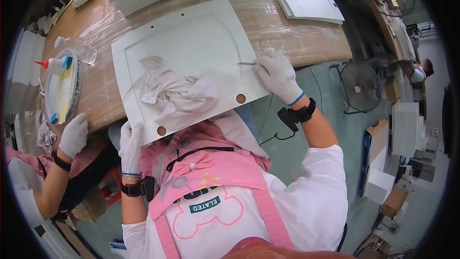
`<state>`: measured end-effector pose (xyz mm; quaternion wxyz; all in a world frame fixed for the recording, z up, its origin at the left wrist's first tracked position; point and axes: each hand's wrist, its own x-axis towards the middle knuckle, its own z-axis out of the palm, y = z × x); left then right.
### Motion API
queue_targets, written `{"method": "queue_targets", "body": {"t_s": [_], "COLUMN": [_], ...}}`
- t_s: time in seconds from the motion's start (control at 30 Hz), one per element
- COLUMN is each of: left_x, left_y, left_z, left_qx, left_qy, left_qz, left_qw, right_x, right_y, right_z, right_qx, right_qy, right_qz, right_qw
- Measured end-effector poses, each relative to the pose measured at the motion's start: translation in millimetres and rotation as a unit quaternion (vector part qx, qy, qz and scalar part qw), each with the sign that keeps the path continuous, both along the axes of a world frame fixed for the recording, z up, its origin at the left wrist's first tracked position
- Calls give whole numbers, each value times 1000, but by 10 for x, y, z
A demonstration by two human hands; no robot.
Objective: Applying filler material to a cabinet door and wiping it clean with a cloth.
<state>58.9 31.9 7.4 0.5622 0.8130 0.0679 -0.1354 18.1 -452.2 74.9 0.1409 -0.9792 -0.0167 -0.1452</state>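
One flat, white, four-sided panel (203, 38) lies before you, jutting past the table's near edge; it bears a faint curved line, small dark dots along its far side and two brown circles along yours. Your white-gloved left hand (130, 146) is clamped on its near left corner, and your white-gloved right hand (277, 73) is closed around a thin grey metal tool (247, 63) over the panel's right part. A crumpled off-white cloth (177, 88) sits on the panel. The brown table (101, 104) wears glossy clear film. A round black fan (362, 87) stands on the grey-green floor (285, 151) to your right.
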Motion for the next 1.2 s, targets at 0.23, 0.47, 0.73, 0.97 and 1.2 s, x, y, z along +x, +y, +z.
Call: {"method": "queue_targets", "body": {"t_s": [0.23, 0.47, 0.73, 0.97, 1.2], "left_x": [119, 48, 49, 40, 33], "left_y": [-282, -376, -391, -383, -374], "left_z": [119, 134, 168, 141, 149], "left_qx": [-36, -61, -65, -52, -51], "left_qy": [137, 107, 113, 113, 117], "left_qz": [55, 103, 90, 98, 87], "left_qw": [988, 987, 987, 987, 988], "right_x": [45, -214, -252, -254, -244], "right_y": [30, -62, -44, -32, -40], "right_z": [-77, -50, 78, 44, 47], "right_qx": [-82, -66, -61, -61, -54], "right_qy": [108, 127, 226, 194, 180], "right_qz": [88, 231, 178, 147, 149], "right_qw": [987, 962, 956, 968, 971]}}
